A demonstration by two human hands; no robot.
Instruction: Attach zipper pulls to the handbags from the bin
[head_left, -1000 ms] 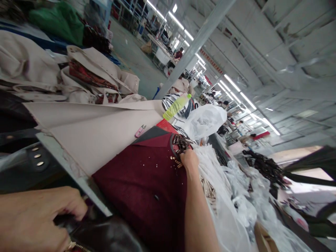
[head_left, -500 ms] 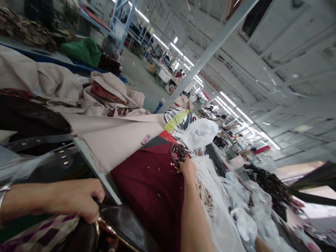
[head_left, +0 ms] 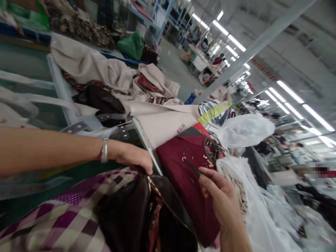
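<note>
A dark brown leather bag (head_left: 123,210) lies across my lap, its gold-toothed zipper parted and a red patterned lining showing inside. My left hand (head_left: 138,159) is closed on the bag's top edge at the zipper end. Between thumb and fingers, my right hand (head_left: 220,192) pinches a thin dark zipper pull (head_left: 193,168) with a small metal ring at its tip. This hand is over a maroon cloth (head_left: 175,154), to the right of the bag. Beyond it, a round dish (head_left: 214,148) holds more dark pulls, and small metal bits lie scattered beside it.
A small pink tool (head_left: 181,128) lies on beige material (head_left: 162,120) past the cloth. White plastic bags (head_left: 246,129) crowd the right side. Beige bags (head_left: 105,75) are heaped at the back left. A slanting pole (head_left: 236,66) stands beyond the table.
My right hand has come back from the dish toward the bag, now with a zipper pull in it. My left hand stays on the bag's edge. The view has swung left.
</note>
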